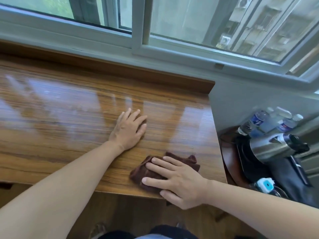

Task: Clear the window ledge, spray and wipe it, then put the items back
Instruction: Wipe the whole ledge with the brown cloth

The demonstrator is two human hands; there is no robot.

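The glossy wooden window ledge [60, 118] runs under the window and shows light reflections. A crumpled dark brown cloth [151, 168] lies near the ledge's front right corner. My right hand [179, 181] presses flat on the cloth with straight, spread fingers. My left hand [128, 129] rests palm down on the bare wood a little behind and to the left of the cloth, fingers straight.
A grey sliding window frame [138, 42] stands behind the ledge. To the right, on a lower round wooden table [227, 157], sit a steel kettle [276, 149], water bottles [259, 121], a black bag [284, 173] and a small blue-and-white device [265, 184].
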